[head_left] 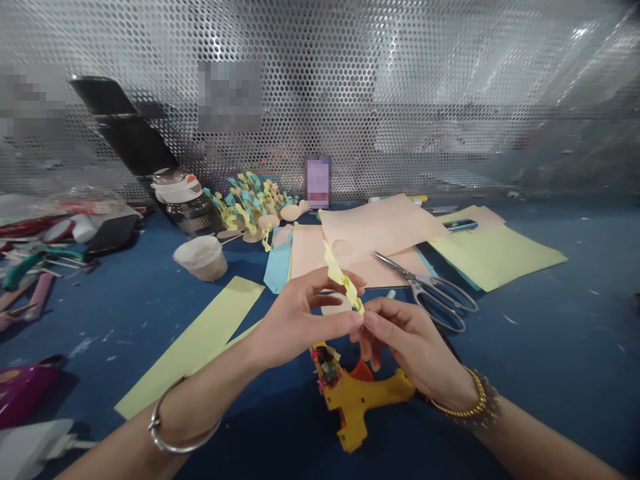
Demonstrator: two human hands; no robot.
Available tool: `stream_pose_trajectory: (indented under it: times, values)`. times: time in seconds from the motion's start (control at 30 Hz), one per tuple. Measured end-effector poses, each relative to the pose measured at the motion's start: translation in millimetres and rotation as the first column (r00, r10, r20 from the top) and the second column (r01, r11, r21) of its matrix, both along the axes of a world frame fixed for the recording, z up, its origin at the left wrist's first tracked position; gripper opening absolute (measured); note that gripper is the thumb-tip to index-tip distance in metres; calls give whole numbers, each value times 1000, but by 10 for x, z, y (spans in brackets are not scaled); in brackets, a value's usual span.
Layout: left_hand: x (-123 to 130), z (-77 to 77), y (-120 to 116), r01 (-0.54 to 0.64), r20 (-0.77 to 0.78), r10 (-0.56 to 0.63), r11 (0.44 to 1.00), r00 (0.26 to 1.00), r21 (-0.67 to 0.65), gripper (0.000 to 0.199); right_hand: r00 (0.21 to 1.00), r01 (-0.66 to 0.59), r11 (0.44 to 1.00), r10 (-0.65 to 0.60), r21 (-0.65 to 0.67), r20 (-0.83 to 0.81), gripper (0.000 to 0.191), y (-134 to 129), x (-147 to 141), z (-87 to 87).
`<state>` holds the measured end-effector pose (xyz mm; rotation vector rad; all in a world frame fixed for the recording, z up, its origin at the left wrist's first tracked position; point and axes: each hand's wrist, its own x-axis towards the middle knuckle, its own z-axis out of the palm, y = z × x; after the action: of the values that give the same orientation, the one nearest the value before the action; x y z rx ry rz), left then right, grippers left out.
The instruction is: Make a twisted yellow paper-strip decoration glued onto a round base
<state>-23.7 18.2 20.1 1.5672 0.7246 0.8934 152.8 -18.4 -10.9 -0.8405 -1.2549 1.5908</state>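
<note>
No text, brand or number can be read with certainty. Straight ahead, beyond the left hand (305, 327) and right hand (413, 340), the upright phone (318, 183) has a lit screen blurred past reading. Ahead and to the left of the hands, the dark jar (196, 212) carries pale marks, too small to make out. Farther left, the purple object (27, 393) bears an orange-yellow patch, its details unreadable.

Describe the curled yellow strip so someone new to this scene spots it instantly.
Over the blue table, the left hand and right hand meet mid-picture. Pinched at their fingertips is a narrow yellow strip. Its twists and curls set it apart from the wider yellow paper lying flat to its left.
</note>
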Motion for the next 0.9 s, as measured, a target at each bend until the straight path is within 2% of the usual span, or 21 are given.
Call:
stream_pose_trajectory:
  times: [0.17,0.37,0.6,0.77,0.9]
  values:
    - [-19,3,23,-13,-2,13,1000,1000,-21,19,996,-31,998,27,-58,-83,19,-5,-3,27]
    - [-23,23,14,61,6,-61,997,998,36,16,984,-123,975,94,-185,-154,21,2,-5,58]
    - [-6,12,-4,89,57,-91,996,994,29,13,969,-191,947,139,-258,-205,22,27,-2,54]
    - [19,3,-14,13,56,-13,1000,998,-8,16,971,-175,952,125,-250,-202,23,28,-10,54]
    - [56,34,-33,-125,21,127,989,992,-80,17,999,-23,994,18,-107,-42,21,16,9,40]
